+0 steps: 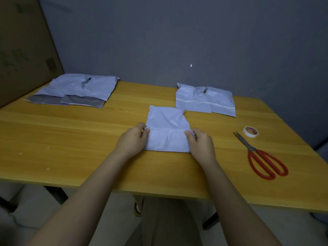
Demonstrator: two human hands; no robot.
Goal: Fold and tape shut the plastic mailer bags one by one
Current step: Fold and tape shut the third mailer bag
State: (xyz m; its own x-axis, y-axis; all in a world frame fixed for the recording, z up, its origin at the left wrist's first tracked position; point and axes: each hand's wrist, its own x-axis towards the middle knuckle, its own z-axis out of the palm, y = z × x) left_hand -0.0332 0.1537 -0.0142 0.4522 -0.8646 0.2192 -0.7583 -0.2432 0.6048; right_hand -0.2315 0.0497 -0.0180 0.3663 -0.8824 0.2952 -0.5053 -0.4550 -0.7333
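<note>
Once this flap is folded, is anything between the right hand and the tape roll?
Nothing visible. The right hand pinches the mailer bag; bare table lies between it and the tape roll. The scissors lie just nearer than the roll, tips close to it.

We pinch the mailer bag (167,132) at table (71,139) centre; unfolded bags (78,89) far left, taped bags (204,100) behind right, tape roll (250,132) and scissors (260,157) right.

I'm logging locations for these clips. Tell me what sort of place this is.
Probably a small makeshift packing station in a plain room: a wooden table against a bare grey wall, stacks of mailer bags, a tape roll and scissors.
</note>
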